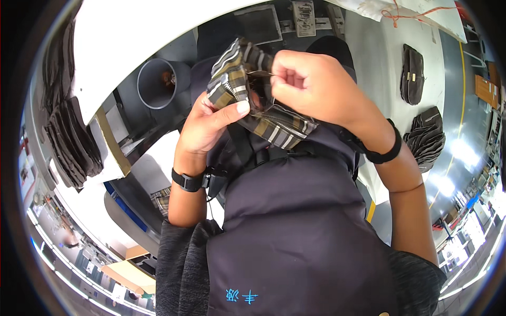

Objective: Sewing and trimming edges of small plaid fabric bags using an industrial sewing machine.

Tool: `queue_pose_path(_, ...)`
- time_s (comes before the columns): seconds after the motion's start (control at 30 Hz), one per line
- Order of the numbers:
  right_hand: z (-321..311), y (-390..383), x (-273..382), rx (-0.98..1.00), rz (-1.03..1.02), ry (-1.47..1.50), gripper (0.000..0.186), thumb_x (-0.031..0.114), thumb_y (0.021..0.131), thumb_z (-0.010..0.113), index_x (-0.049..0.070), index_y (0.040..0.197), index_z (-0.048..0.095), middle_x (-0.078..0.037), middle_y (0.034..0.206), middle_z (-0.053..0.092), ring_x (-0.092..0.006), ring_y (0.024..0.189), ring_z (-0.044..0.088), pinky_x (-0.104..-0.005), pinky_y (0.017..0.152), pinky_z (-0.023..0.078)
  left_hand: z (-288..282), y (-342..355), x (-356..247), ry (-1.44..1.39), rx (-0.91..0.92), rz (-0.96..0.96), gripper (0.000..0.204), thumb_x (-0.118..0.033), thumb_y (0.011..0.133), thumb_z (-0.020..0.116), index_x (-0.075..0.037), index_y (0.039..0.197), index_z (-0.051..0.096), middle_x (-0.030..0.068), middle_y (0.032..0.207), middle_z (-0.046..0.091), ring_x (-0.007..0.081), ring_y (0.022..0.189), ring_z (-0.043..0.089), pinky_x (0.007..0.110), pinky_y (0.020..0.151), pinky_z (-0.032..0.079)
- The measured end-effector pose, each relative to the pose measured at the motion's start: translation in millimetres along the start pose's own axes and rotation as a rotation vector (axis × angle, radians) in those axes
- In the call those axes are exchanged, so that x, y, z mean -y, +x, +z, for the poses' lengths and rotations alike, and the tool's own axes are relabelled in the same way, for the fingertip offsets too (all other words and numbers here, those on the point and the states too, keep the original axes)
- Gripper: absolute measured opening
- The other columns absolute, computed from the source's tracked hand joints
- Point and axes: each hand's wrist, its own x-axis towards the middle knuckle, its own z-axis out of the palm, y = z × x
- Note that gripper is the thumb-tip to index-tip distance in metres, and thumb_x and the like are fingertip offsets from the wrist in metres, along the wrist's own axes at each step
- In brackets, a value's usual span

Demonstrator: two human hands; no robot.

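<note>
A plaid pouch (274, 126) in olive, black and white, with a zipper along its opening, is held in front of my chest. My left hand (203, 129) grips its left side, thumb pressed on the fabric beside the zipper and fingers mostly behind it. At the upper right edge of the opening, my right hand (316, 87) is closed in a pinch on the pouch's fabric. The opening gapes between the two hands, and its dark inside shows. Whether a smaller piece lies within the right-hand pinch is hidden.
Left of the pouch stands a grey bin (182, 76) with orange-brown scraps inside. A white tabletop (132, 26) curves across the upper left. Dark fabric pieces hang in a stack (74, 142) at left. More dark pieces (412, 73) and a fanned pile (426, 137) lie at right.
</note>
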Motion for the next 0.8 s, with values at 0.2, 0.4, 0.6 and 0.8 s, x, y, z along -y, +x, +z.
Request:
queue_pose_path(0.2, 18, 2, 0, -0.197, -0.386, -0.09, 0.019, 0.009, 0.091, 0.073, 0.004, 0.109, 0.069, -0.011, 0.084, 0.07, -0.0257, 0.068, 0.067, -0.0344, 0.063, 0.055, 8, 5, -2, -0.125, -0.197, -0.065, 0.043, -0.036, 0.109, 0.055, -0.004, 0.138, 0.059, 0.0032, 0.122, 0.07, 0.0107, 0.106, 0.067, 0.028, 0.094, 0.052)
queue_pose_path(0.4, 29, 2, 1, -0.34, -0.649, -0.334, 0.012, 0.011, 0.088, 0.071, 0.005, 0.092, 0.061, -0.009, 0.073, 0.061, -0.0287, 0.066, 0.064, -0.0389, 0.058, 0.052, 15, 12, -7, -0.537, -0.229, -0.021, 0.036, -0.027, 0.106, 0.06, -0.001, 0.131, 0.064, 0.0077, 0.123, 0.072, 0.0151, 0.109, 0.069, 0.032, 0.097, 0.055)
queue_pose_path(0.6, 14, -1, 2, -0.3, -0.096, 0.135, 0.013, 0.013, 0.098, 0.068, 0.001, 0.097, 0.072, -0.011, 0.082, 0.071, -0.0174, 0.065, 0.069, -0.0294, 0.059, 0.054, 1, 2, -2, -0.665, 0.09, 0.133, 0.022, -0.023, 0.106, 0.058, -0.001, 0.112, 0.061, 0.0031, 0.09, 0.056, 0.0177, 0.087, 0.052, 0.038, 0.088, 0.046)
queue_pose_path(0.8, 9, 0, -1, -0.147, -0.011, 0.411, 0.017, 0.015, 0.1, 0.068, -0.001, 0.097, 0.071, -0.004, 0.074, 0.067, -0.0082, 0.063, 0.064, -0.0249, 0.058, 0.05, 2, 3, 8, -0.743, 0.038, 0.144, 0.027, -0.027, 0.107, 0.055, -0.001, 0.114, 0.06, 0.0072, 0.097, 0.058, 0.0219, 0.094, 0.056, 0.042, 0.099, 0.047)
